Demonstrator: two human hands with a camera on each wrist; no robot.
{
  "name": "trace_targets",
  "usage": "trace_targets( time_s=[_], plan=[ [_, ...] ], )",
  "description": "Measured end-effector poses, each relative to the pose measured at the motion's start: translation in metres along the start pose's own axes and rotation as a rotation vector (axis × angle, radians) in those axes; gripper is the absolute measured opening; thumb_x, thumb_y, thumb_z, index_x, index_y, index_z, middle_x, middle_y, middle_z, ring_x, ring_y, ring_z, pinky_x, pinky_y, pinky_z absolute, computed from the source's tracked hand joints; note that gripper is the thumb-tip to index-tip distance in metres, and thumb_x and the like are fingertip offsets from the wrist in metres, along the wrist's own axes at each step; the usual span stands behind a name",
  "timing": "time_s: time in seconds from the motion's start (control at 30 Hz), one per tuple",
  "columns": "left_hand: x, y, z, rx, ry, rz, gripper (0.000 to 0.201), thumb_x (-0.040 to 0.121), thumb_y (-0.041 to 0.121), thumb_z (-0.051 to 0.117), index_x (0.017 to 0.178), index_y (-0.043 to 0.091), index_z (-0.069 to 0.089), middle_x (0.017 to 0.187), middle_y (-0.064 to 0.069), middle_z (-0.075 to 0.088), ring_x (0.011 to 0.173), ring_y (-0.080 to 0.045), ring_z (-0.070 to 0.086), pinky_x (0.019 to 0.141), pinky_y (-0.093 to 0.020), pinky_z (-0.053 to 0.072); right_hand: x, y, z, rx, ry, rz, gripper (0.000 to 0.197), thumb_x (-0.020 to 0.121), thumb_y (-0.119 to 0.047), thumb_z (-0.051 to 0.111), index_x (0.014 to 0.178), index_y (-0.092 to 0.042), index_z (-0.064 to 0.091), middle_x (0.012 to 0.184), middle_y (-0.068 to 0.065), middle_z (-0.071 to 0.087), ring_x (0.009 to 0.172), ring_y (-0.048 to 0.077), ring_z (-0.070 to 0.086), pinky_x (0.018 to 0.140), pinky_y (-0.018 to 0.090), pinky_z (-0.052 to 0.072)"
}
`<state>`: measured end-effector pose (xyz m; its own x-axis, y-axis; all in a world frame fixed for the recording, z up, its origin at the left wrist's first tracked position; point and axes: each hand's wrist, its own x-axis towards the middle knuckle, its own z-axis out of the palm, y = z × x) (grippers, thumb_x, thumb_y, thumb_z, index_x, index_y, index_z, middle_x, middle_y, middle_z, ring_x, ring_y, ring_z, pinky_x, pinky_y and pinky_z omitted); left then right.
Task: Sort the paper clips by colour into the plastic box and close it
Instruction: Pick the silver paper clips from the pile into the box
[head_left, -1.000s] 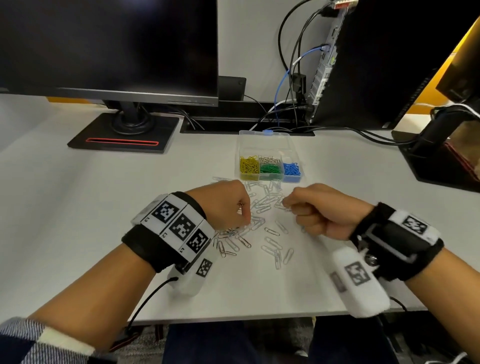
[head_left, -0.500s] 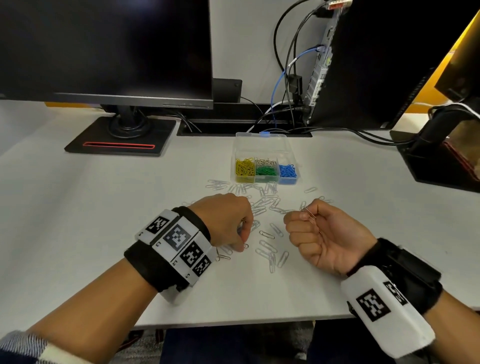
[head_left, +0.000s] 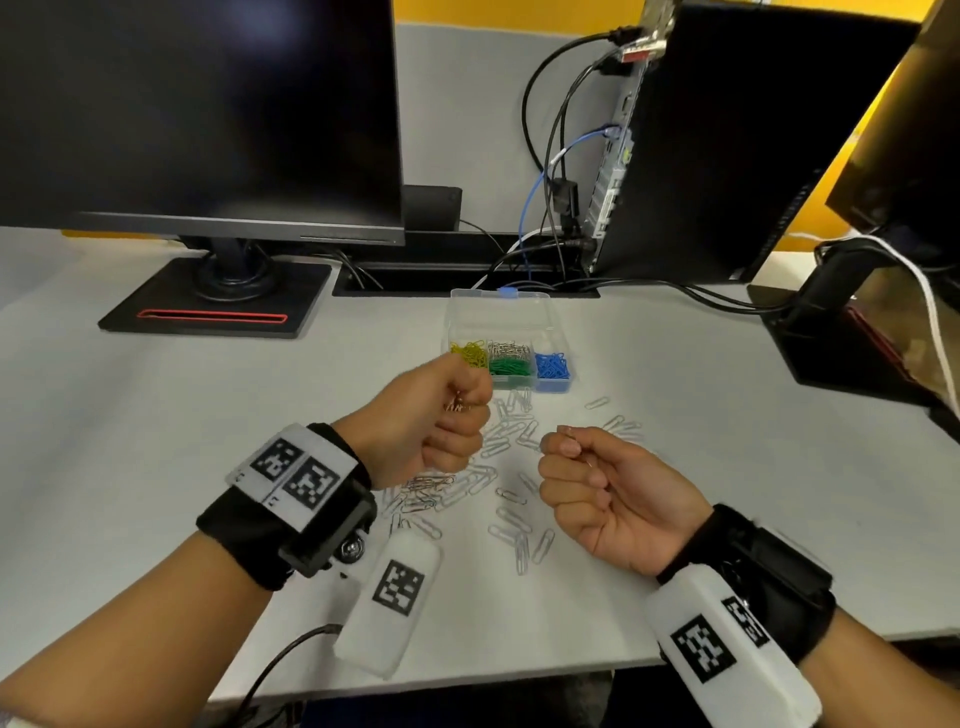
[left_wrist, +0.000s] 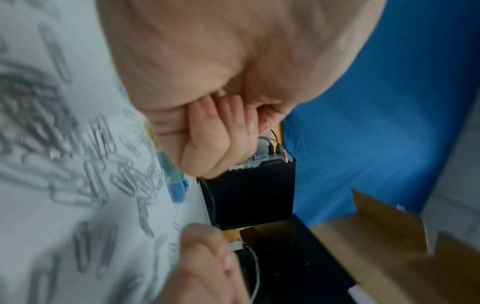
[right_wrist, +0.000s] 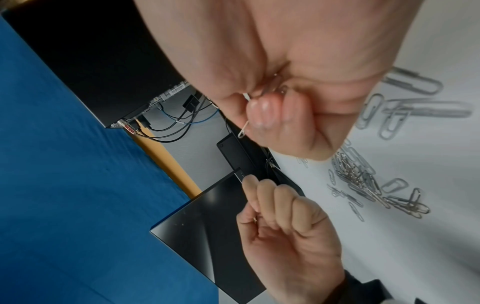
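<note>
Loose silver wire paper clips (head_left: 511, 470) scattered below both fists, left hand (head_left: 434, 423) clenched on clips, right hand (head_left: 597, 491) pinching one, open clear plastic box (head_left: 506, 332) beyond fingertips, black monitor (head_left: 197, 114) behind.

both fists curled, left hand (head_left: 441, 421) raised, right hand (head_left: 608, 493) seemingly pinching.

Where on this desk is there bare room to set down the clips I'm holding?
Bare desk lies left of the plastic box, in front of the monitor base, and right of the box up to the black stand. Crowded: loose silver clips between box and both hands, left hand and right hand.
</note>
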<state>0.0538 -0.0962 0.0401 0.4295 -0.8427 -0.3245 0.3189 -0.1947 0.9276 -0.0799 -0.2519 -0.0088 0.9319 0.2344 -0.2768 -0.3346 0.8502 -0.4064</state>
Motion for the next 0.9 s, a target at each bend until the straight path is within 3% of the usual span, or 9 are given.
trace_targets(
  time_s=[0.13, 0.27, 0.37, 0.43, 0.57, 0.67, 0.77, 0.83, 0.9],
  plan=[
    [0.002, 0.0, -0.004, -0.304, -0.067, -0.034, 0.018, 0.08, 0.013, 0.028, 0.063, 0.015, 0.033, 0.048, 0.004, 0.024, 0.037, -0.007, 0.02, 0.039, -0.018, 0.01, 0.0, 0.003, 0.0, 0.004, 0.015, -0.004, 0.018, 0.084, -0.008, 0.064, 0.077, -0.009, 0.048, 0.058, -0.003, 0.027, 0.049, 0.01, 0.026, 0.043, 0.023, 0.028],
    [0.001, -0.001, -0.005, -0.459, -0.027, -0.099, 0.016, 0.079, 0.011, 0.029, 0.065, 0.014, 0.037, 0.052, 0.003, 0.034, 0.038, -0.007, 0.029, 0.041, -0.018, 0.01, 0.0, 0.0, -0.003, 0.02, 0.077, 0.003, 0.013, 0.091, -0.014, 0.05, 0.081, -0.006, 0.055, 0.062, -0.001, 0.034, 0.05, 0.01, 0.03, 0.045, 0.023, 0.03],
    [0.002, 0.002, -0.012, -0.5, 0.039, -0.141, 0.022, 0.087, 0.013, 0.028, 0.067, 0.015, 0.039, 0.053, 0.004, 0.035, 0.038, -0.007, 0.026, 0.041, -0.017, 0.008, 0.0, -0.002, -0.006, 0.018, 0.096, 0.012, 0.003, 0.086, -0.006, 0.059, 0.088, -0.004, 0.057, 0.065, 0.001, 0.041, 0.048, 0.012, 0.037, 0.044, 0.023, 0.033],
    [0.001, 0.004, -0.018, -0.411, 0.084, -0.143, 0.027, 0.09, 0.019, 0.032, 0.064, 0.016, 0.041, 0.051, 0.006, 0.028, 0.037, -0.007, 0.022, 0.041, -0.019, 0.007, 0.0, -0.001, -0.005, -0.008, 0.145, 0.003, 0.014, 0.081, -0.001, 0.064, 0.094, -0.003, 0.059, 0.067, 0.002, 0.043, 0.049, 0.011, 0.037, 0.044, 0.023, 0.036],
    [0.0, 0.01, -0.026, -0.076, 0.196, -0.129, 0.04, 0.096, 0.031, 0.037, 0.063, 0.013, 0.047, 0.05, 0.006, 0.025, 0.036, -0.007, 0.02, 0.036, -0.015, 0.012, 0.002, -0.002, -0.002, -0.181, 0.35, -0.116, 0.026, 0.085, 0.003, 0.041, 0.106, 0.0, 0.057, 0.066, 0.001, 0.045, 0.047, 0.008, 0.032, 0.043, 0.018, 0.03],
    [-0.002, 0.011, -0.031, 0.022, 0.241, -0.152, 0.042, 0.098, 0.036, 0.038, 0.068, 0.009, 0.051, 0.049, 0.003, 0.033, 0.038, -0.009, 0.026, 0.034, -0.014, 0.017, 0.004, -0.006, 0.003, -0.154, 0.36, -0.106, 0.022, 0.085, 0.003, 0.036, 0.095, -0.004, 0.055, 0.067, 0.001, 0.041, 0.046, 0.008, 0.03, 0.042, 0.018, 0.028],
    [-0.003, 0.011, -0.035, 0.092, 0.22, -0.197, 0.044, 0.099, 0.037, 0.036, 0.064, 0.012, 0.045, 0.047, 0.005, 0.025, 0.036, -0.007, 0.017, 0.034, -0.012, 0.013, 0.009, -0.01, 0.011, -0.209, 0.422, -0.048, 0.016, 0.086, -0.009, 0.038, 0.077, -0.01, 0.051, 0.064, -0.005, 0.024, 0.043, 0.008, 0.021, 0.039, 0.018, 0.016],
    [-0.003, 0.011, -0.035, 0.298, 0.272, -0.196, 0.046, 0.099, 0.039, 0.038, 0.062, 0.013, 0.045, 0.048, 0.005, 0.022, 0.038, -0.009, 0.016, 0.037, -0.015, 0.014, 0.016, -0.014, 0.019, -0.49, 0.504, -0.024, 0.024, 0.092, -0.019, 0.042, 0.069, -0.013, 0.05, 0.061, -0.007, 0.017, 0.042, 0.008, 0.014, 0.036, 0.018, 0.011],
    [-0.007, 0.012, -0.034, 0.697, 0.345, -0.186, 0.047, 0.097, 0.043, 0.046, 0.064, 0.01, 0.056, 0.05, 0.004, 0.032, 0.041, -0.013, 0.027, 0.042, -0.021, 0.023, 0.022, -0.015, 0.027, -1.061, 0.59, -0.033, 0.027, 0.094, -0.023, 0.053, 0.071, -0.011, 0.06, 0.053, -0.006, 0.029, 0.041, 0.009, 0.022, 0.037, 0.018, 0.019]
  ],
)
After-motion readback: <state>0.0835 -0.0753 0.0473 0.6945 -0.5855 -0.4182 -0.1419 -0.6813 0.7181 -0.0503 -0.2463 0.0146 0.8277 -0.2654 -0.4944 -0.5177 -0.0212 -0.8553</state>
